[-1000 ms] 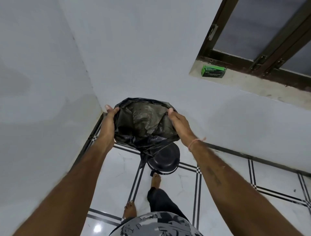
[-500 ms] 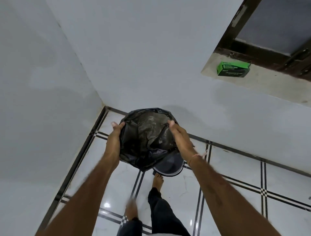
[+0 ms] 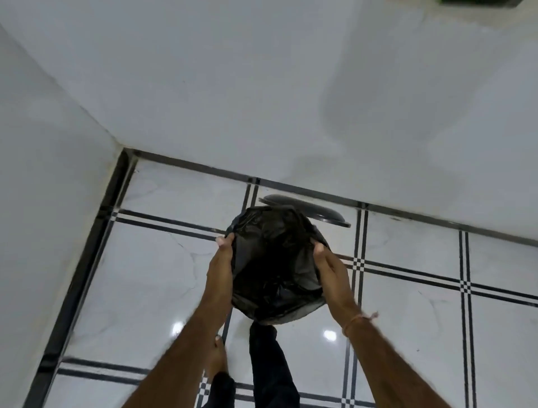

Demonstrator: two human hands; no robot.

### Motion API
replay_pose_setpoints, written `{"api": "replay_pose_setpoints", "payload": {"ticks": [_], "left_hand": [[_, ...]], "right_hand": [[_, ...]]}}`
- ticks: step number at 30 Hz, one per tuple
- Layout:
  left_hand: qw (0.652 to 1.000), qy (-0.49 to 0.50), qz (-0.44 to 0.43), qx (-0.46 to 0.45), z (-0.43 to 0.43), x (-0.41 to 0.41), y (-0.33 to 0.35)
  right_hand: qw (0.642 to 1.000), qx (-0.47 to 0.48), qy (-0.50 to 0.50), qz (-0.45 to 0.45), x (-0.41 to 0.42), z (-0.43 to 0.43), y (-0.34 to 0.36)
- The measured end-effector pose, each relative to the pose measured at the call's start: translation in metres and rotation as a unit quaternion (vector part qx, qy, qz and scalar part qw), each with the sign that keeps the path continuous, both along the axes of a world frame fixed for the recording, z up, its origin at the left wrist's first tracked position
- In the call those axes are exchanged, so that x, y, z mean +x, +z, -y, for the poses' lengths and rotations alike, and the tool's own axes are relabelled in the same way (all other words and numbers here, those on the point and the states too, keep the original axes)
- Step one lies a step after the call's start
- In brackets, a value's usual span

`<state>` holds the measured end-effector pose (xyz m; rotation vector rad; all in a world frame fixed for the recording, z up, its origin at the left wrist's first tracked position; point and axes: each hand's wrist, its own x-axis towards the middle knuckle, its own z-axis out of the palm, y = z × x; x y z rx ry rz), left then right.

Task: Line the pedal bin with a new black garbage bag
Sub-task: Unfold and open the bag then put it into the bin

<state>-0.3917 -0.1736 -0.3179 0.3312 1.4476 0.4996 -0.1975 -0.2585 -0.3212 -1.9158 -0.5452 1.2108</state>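
Note:
A black garbage bag (image 3: 275, 262) is spread open low over the floor, its mouth facing me. My left hand (image 3: 221, 262) grips its left edge and my right hand (image 3: 327, 266) grips its right edge. Behind the bag's far rim the pedal bin's dark lid (image 3: 308, 211) stands raised. The bag hides the bin's body underneath. My right leg in dark trousers (image 3: 267, 358) reaches to the bag's near edge.
White walls meet in a corner at the left, with a black skirting strip (image 3: 96, 241) along the floor. The floor is glossy white tile with black stripes. My bare left foot (image 3: 217, 355) stands beside the bin. A green box (image 3: 480, 2) shows at the top edge.
Both hands have carried the open bag downward, and the bag now covers the bin. The lid, earlier seen below the bag, now shows raised behind it. My head has tilted further down.

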Motion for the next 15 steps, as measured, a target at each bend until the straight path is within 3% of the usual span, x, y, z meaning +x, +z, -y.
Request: {"api": "replay_pose_setpoints", "payload": {"ticks": [8, 12, 15], "left_hand": [[0.997, -0.071, 0.024, 0.021, 0.0, 0.023, -0.144], [0.976, -0.137, 0.04, 0.163, -0.003, 0.05, -0.196], [0.951, -0.191, -0.001, 0.242, -0.005, 0.069, -0.224]], "right_hand": [[0.997, -0.068, -0.037, -0.02, 0.024, -0.002, -0.15], [0.999, -0.033, -0.025, 0.005, 0.037, -0.023, -0.204], [0.995, -0.084, 0.057, 0.018, 0.045, -0.036, -0.237]]}}
